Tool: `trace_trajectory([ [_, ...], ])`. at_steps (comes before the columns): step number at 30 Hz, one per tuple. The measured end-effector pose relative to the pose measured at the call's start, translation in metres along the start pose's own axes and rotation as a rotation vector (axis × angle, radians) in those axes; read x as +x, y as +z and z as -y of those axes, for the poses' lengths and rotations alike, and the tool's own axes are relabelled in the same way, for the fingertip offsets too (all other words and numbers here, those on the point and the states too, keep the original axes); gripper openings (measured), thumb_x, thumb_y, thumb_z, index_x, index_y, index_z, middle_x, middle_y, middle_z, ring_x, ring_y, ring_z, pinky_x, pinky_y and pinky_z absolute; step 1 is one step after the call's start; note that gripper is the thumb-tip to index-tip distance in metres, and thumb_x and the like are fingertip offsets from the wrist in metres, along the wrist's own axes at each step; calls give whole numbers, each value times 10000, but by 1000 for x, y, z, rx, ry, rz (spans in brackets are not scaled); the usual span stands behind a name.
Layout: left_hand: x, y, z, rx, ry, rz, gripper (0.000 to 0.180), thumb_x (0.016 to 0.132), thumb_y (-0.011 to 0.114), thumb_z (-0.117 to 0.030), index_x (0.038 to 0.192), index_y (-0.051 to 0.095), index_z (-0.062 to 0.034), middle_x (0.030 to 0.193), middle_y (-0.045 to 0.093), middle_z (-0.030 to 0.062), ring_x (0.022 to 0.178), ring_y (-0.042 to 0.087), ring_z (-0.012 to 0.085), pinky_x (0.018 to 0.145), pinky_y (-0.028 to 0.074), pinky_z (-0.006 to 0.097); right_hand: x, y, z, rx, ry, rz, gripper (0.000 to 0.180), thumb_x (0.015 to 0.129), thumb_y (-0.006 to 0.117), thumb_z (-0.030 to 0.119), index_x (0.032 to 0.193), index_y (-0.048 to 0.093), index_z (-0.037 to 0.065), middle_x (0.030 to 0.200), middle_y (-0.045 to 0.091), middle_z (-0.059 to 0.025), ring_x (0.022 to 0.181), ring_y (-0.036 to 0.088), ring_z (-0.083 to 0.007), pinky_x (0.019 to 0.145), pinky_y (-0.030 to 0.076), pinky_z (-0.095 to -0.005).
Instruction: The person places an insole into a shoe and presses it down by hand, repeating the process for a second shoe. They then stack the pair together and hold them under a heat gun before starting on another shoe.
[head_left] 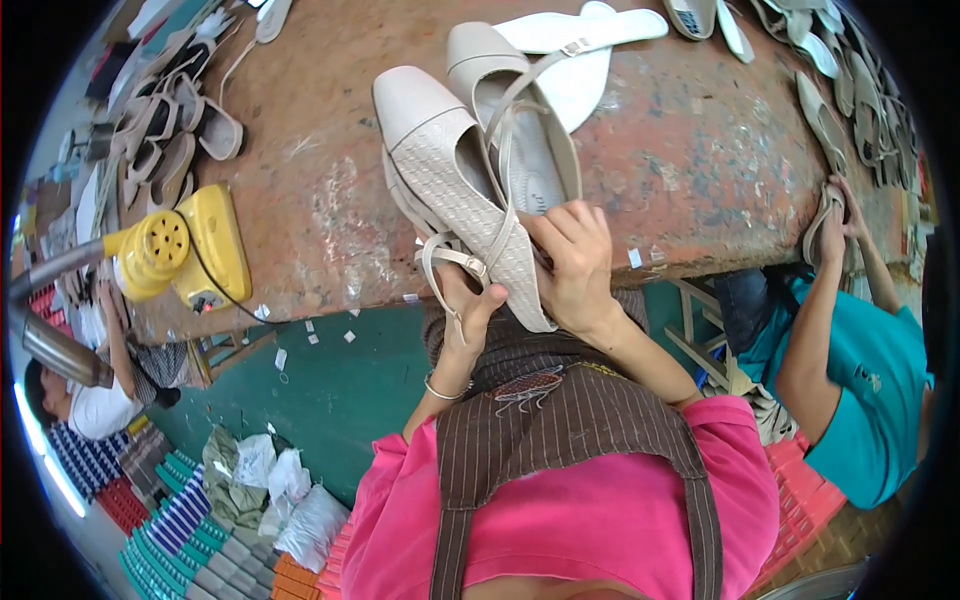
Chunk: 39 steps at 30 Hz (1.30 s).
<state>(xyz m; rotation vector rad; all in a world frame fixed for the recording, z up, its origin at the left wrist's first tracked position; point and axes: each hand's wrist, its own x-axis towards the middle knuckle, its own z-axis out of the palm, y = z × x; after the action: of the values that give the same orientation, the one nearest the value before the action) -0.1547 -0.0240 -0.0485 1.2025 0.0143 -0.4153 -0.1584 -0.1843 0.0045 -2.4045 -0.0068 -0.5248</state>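
Left grip (468, 308) holds beige shoes (435, 155); right grip (578, 258) too.

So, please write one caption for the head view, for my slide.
Left hand and right hand holding two beige shoes at a scuffed table.

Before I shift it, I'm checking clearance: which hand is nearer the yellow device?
Left. The left hand is right of the yellow device; the right hand lies farther right.

A textured beige shoe (442, 165) tilts beside a beige strapped shoe (535, 150), toes pointing away.
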Motion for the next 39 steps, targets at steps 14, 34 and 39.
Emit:
trace_trajectory([
  [14,-6,-24,3,-294,-190,-271,696,803,595,-360,1363,445,26,1252,575,177,1137,578,299,1000,465,419,-20,14,-56,1121,643,-213,92,935,642,112,961,607,31,975,619,-4,889,559,-76,813,454,-249],
  [34,-11,-31,39,-272,-65,-35,1274,688,756,-668,1534,50,-29,1513,281,124,1412,278,250,1171,209,393,-1,2,19,223,-245,55,255,662,742,37,886,621,28,1191,670,-97,922,587,-307,772,485,-418],
  [39,-20,-24,19,-373,-131,-43,1029,767,770,-508,1478,213,-14,1379,433,98,1295,426,224,1080,362,361,13,-15,47,106,-452,208,218,710,723,90,904,637,40,1200,662,-110,952,598,-278,782,451,-374],
])
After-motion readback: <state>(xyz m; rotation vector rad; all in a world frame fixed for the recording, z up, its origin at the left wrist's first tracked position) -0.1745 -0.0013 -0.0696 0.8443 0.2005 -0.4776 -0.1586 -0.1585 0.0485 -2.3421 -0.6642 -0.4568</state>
